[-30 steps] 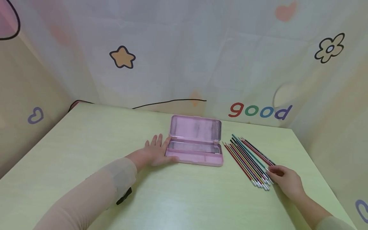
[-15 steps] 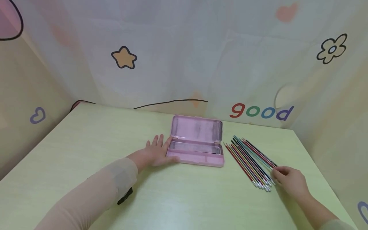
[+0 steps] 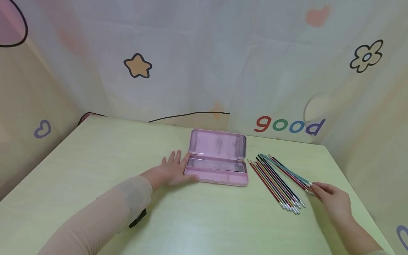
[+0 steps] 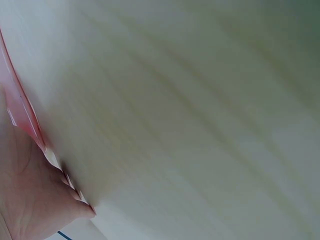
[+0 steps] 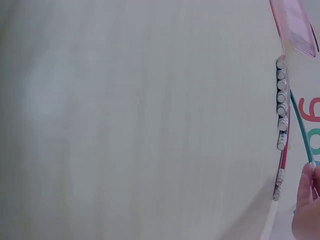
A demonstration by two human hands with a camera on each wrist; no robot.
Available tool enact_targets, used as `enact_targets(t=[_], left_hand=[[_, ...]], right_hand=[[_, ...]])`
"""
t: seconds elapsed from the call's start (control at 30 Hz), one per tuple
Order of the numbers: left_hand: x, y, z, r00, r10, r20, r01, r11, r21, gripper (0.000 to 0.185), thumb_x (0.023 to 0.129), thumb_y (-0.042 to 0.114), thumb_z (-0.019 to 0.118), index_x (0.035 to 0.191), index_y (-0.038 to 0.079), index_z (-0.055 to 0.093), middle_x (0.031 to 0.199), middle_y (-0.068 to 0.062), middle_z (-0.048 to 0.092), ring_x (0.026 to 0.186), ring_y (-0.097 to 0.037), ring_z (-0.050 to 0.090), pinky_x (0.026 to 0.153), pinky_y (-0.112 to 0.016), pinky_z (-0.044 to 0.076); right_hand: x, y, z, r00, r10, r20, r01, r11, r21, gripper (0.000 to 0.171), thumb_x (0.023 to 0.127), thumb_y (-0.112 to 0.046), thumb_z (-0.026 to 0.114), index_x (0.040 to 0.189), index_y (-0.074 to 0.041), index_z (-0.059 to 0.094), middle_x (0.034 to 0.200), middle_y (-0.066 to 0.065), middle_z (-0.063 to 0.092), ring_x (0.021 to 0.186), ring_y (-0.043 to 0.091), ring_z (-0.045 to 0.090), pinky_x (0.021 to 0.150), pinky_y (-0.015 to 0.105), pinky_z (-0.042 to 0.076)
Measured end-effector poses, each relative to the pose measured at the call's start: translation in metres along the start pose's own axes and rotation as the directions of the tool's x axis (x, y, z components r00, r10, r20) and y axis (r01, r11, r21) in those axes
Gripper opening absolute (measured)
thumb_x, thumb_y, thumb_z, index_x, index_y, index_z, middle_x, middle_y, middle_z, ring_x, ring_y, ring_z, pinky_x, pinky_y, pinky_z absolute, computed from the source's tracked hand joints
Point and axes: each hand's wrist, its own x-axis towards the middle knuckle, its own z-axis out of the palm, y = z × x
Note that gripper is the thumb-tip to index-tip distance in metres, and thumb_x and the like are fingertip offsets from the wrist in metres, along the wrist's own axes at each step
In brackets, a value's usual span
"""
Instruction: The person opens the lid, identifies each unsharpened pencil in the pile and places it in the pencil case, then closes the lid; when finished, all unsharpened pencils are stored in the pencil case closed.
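A pink case (image 3: 218,161) lies open on the table (image 3: 95,159), lid tipped back toward the wall, tray facing up and seemingly unfilled. Just to its right a row of pencils (image 3: 275,180) lies fanned on the table, eraser ends toward the person.

The step in hand looks like picking the first pencils out of the row. The right hand (image 3: 334,202) pinches the near end of a teal pencil (image 3: 287,170) at the row's far right edge, fingers curled around it; a red one seems to come along with it, though I cannot tell whether it is truly in the pinch. The teal pencil is angled away from the others, its near end apart from the rest. In the right wrist view the fingertips (image 5: 306,185) close on the thin shaft beside the line of metal ferrules.

The left hand (image 3: 173,170) lies flat on the table, fingers straight and spread, its thumb side touching the case's left end, steadying it.

The next move would likely call for a lift clear of the row and a turn to line the pencil up with the long tray.
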Motion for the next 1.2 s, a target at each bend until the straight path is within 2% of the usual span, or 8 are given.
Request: enact_targets(t=[0.07,0.13,0.23,0.43,0.7,0.93,1.03,1.2], left_hand=[[0.001,-0.001,0.001,1.0,-0.003,-0.001,0.003,1.0,-0.003,0.1,0.083,0.076,0.031,0.15,0.01,-0.002,0.152,-0.025,-0.001,0.138,-0.042,-0.002,0.107,-0.059,0.007],[0.001,-0.001,0.003,1.0,-0.005,-0.005,0.005,1.0,-0.005,0.1,0.083,0.076,0.031,0.15,0.01,-0.002,0.152,-0.025,-0.001,0.138,-0.042,-0.002,0.107,-0.059,0.007],[0.0,-0.001,0.004,1.0,-0.003,-0.005,0.003,1.0,-0.002,0.1,0.083,0.076,0.031,0.15,0.01,-0.002,0.152,-0.025,-0.001,0.138,-0.042,-0.002,0.107,-0.059,0.007],[0.0,0.001,0.003,1.0,0.002,-0.01,-0.001,1.0,0.003,0.099,0.083,0.076,0.031,0.15,0.01,-0.002,0.152,-0.025,0.0,0.138,-0.042,-0.002,0.107,-0.059,0.007],[0.0,0.002,0.002,1.0,-0.001,0.002,0.001,1.0,-0.003,0.1,0.083,0.076,0.032,0.15,0.01,-0.002,0.152,-0.025,-0.002,0.138,-0.043,-0.003,0.107,-0.059,0.006],[0.003,-0.001,0.004,1.0,0.004,0.002,-0.003,1.0,-0.021,0.101,0.082,0.077,0.031,0.15,0.01,-0.004,0.152,-0.026,-0.003,0.138,-0.044,-0.004,0.107,-0.06,0.005],[0.002,-0.001,0.005,1.0,0.0,0.013,0.001,1.0,-0.022,0.101,0.082,0.077,0.031,0.15,0.01,-0.003,0.152,-0.025,-0.003,0.138,-0.043,-0.004,0.107,-0.06,0.005],[0.003,-0.001,0.005,1.0,-0.01,0.019,0.011,1.0,-0.012,0.101,0.082,0.078,0.029,0.15,0.011,-0.006,0.152,-0.024,-0.005,0.138,-0.042,-0.005,0.107,-0.059,0.004]], right_hand=[[0.001,-0.002,-0.001,1.0,0.02,-0.022,-0.018,0.997,0.078,0.015,0.091,-0.017,0.061,0.082,-0.025,0.071,0.074,-0.02,0.065,0.071,-0.007,0.063,0.066,0.012,0.049],[0.001,-0.002,-0.002,0.998,0.05,-0.028,-0.045,0.986,0.162,0.023,0.09,-0.015,0.061,0.075,-0.031,0.069,0.073,-0.018,0.066,0.07,-0.005,0.064,0.066,0.013,0.049],[0.002,-0.003,-0.003,0.998,0.068,-0.018,-0.062,0.969,0.239,0.023,0.09,-0.013,0.062,0.076,-0.029,0.07,0.074,-0.016,0.067,0.072,-0.003,0.065,0.066,0.014,0.05],[0.003,-0.005,-0.003,0.999,0.009,0.031,-0.019,0.941,0.337,0.018,0.089,-0.013,0.063,0.081,-0.026,0.072,0.079,-0.012,0.069,0.075,-0.001,0.066,0.069,0.015,0.05],[0.008,-0.013,0.011,0.998,-0.007,0.066,-0.014,0.949,0.314,0.016,0.087,-0.015,0.066,0.081,-0.028,0.073,0.079,-0.014,0.069,0.075,-0.001,0.066,0.069,0.015,0.049],[0.01,-0.024,0.034,0.984,-0.07,0.163,-0.002,0.916,0.401,0.015,0.087,-0.005,0.064,0.091,-0.016,0.074,0.085,-0.006,0.069,0.082,0.007,0.067,0.076,0.02,0.049],[0.009,-0.026,0.041,0.98,-0.087,0.178,0.022,0.94,0.34,0.015,0.088,-0.007,0.063,0.101,-0.006,0.07,0.085,-0.007,0.069,0.082,0.005,0.067,0.076,0.02,0.049],[0.011,-0.031,0.052,0.975,-0.094,0.202,0.038,0.963,0.267,0.038,0.091,-0.008,0.06,0.12,0.014,0.053,0.089,-0.009,0.067,0.086,0.003,0.066,0.079,0.02,0.048]])
